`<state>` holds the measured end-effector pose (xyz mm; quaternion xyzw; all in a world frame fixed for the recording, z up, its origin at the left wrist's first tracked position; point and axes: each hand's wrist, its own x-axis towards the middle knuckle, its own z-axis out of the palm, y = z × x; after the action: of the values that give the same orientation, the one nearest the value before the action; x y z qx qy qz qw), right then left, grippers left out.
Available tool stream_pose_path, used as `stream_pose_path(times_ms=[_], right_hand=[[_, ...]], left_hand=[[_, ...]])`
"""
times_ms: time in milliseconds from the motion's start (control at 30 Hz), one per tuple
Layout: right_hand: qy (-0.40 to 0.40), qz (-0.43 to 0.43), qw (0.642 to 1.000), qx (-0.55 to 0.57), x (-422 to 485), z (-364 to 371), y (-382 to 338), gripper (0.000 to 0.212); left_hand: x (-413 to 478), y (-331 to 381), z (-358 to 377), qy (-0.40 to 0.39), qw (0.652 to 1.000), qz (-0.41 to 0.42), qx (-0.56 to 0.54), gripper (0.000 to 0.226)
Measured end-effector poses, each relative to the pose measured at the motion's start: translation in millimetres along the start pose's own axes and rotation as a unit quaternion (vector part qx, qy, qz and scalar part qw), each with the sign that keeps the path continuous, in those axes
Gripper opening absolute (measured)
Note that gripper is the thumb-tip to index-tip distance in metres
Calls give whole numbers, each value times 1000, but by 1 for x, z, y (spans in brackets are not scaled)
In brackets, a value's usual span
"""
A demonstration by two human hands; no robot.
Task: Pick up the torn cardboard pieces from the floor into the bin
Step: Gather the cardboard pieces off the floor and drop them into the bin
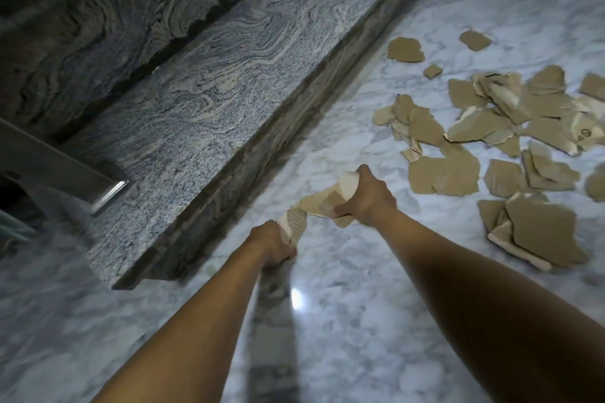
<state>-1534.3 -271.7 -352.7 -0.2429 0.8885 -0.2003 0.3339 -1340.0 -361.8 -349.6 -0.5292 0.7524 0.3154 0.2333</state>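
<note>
Several torn brown cardboard pieces [510, 127] lie scattered on the white marble floor [343, 321] at the right. My left hand [271, 244] is closed around a strip of cardboard [293, 222]. My right hand [366, 195] grips a bunch of cardboard pieces [330, 198] just above the floor, beside the left hand's strip. A larger stack of pieces [537, 232] lies to the right of my right forearm. No bin shows in this view.
A long grey granite step [203, 108] runs diagonally along the left of the floor, with a second step [82, 26] above it. A metal rail or post [65, 170] juts in from the left edge. A bright light reflection [298, 299] sits on the floor between my arms.
</note>
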Motion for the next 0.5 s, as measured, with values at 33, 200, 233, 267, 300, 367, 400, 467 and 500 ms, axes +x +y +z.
stream_pose_path(times_ms=[33,200,233,267,300,367,400,467,500], right_hand=[[2,-9,1000,18,-4,-2,2,78],[-70,-30,995,-72,-31,-38,17,95],[-97,-32,987,-123,-40,-50,22,96],[-120,-31,978,-166,-48,-62,28,95],[-137,-25,972,-192,-55,-75,34,95],[-150,-5,969,-197,-67,-107,52,94],[-147,5,972,-186,-72,-125,62,93],[-121,27,981,-147,-79,-166,88,91],[-102,40,986,-128,-81,-188,104,91]], left_hand=[[-2,0,-2,-2,1000,2,12,62],[-23,14,-14,-80,996,23,14,37],[-29,25,-18,-101,994,31,17,34],[-37,38,-24,-114,993,34,8,33],[-43,52,-30,-118,992,40,-5,35],[-60,90,-43,-121,990,76,10,28],[-70,110,-49,-121,988,97,24,24],[-87,154,-56,-105,985,131,45,25],[-92,177,-55,-92,982,152,61,27]])
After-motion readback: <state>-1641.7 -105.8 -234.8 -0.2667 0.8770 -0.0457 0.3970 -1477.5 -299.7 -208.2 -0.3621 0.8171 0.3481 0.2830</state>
